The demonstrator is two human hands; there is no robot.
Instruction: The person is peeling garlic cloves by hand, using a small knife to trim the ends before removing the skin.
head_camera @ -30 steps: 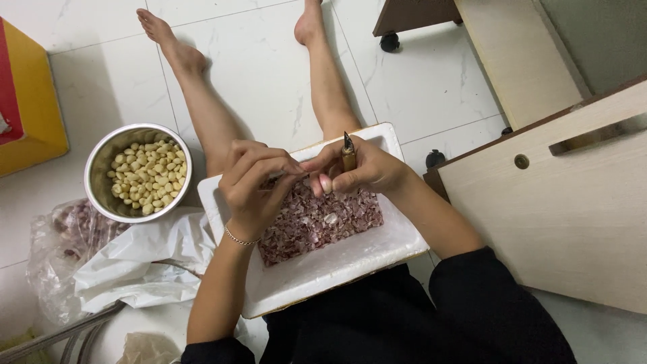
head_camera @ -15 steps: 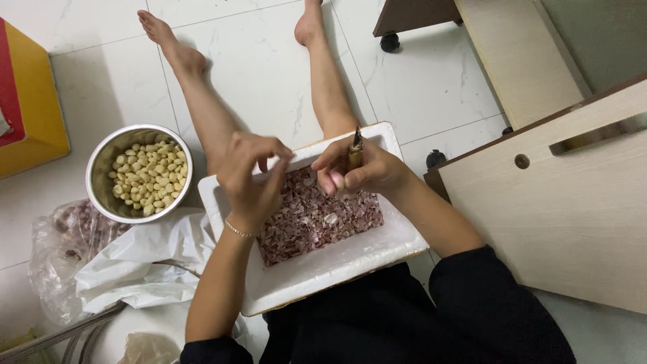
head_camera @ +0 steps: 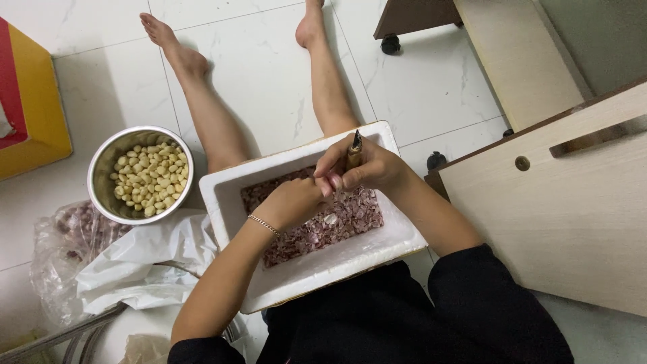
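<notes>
Head view — both hands worked over the white foam tray [head_camera: 222,195] on the lap.

The right hand [head_camera: 367,168] gripped a small knife [head_camera: 353,149] point-up; the left hand [head_camera: 293,202] closed on a garlic clove, hidden inside the tray — a slip could nick the fingers or tip the tray's purple skins [head_camera: 350,222].

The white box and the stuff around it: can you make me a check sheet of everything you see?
Surface: white tiled floor.
Job's things: white foam box on the lap, holding purplish peels; small knife.
Clutter: steel bowl of pale peeled cloves; plastic bags.
Grips: left hand down in the box; right hand holding the knife.
Cables: nothing seen.
Surroundings: wooden board, yellow box.
</notes>
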